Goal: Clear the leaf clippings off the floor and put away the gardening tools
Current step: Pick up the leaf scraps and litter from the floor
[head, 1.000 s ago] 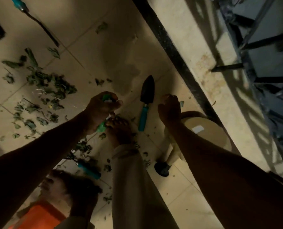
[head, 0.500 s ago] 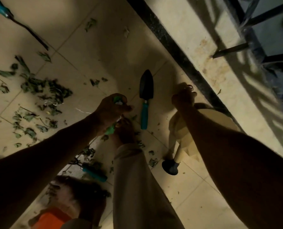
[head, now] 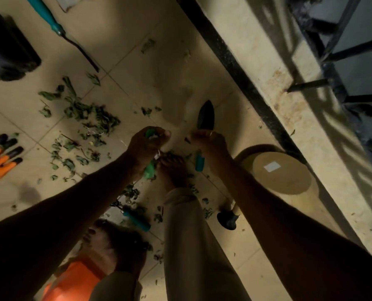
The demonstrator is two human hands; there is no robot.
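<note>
Green leaf clippings [head: 89, 118] lie scattered over the tiled floor, with more around my bare feet. My left hand [head: 147, 146] grips a green-handled tool [head: 149, 170] held upright above my foot. My right hand [head: 206, 144] hovers close beside it with curled fingers, and I see nothing in it. Under that hand a black trowel [head: 205, 116] with a teal handle lies on the floor. Another teal-handled tool [head: 137, 220] rests between my feet. A long teal-handled tool [head: 50, 20] lies at the top left.
Orange gloves [head: 0, 157] lie at the left edge, and a black pot [head: 5, 46] stands at the far left. A round wooden stool [head: 281, 172] stands at my right, against a raised ledge [head: 289, 83] with a metal railing [head: 343, 51]. An orange object [head: 72, 281] sits by my left foot.
My right hand left the stool and moved left, close to my left hand, over the trowel. The view drew back, showing the gloves and the pot.
</note>
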